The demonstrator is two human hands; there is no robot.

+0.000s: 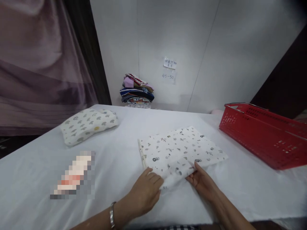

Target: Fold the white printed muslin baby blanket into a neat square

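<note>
A white cloth (182,145) with small grey prints lies spread out, slightly askew, in front of me. Layered edges show along its left side. My left hand (146,191) has its fingers curled over the cloth's near left corner. At the near edge, my right hand (201,182) pinches the fabric, thumb on top and fingers underneath, lifting it a little. The edge between the two hands is softly rumpled. To the left rests a puffy white pillow-like piece (88,126) with grey prints and a yellow spot, apart from both hands.
A white-covered table (115,179) carries everything. On the right stands a red plastic basket (261,134) with metal handles. A blurred-out flat item (74,175) lies front left. Folded clothes (137,89) are stacked beyond the far edge, by a wall with paper notes (169,70).
</note>
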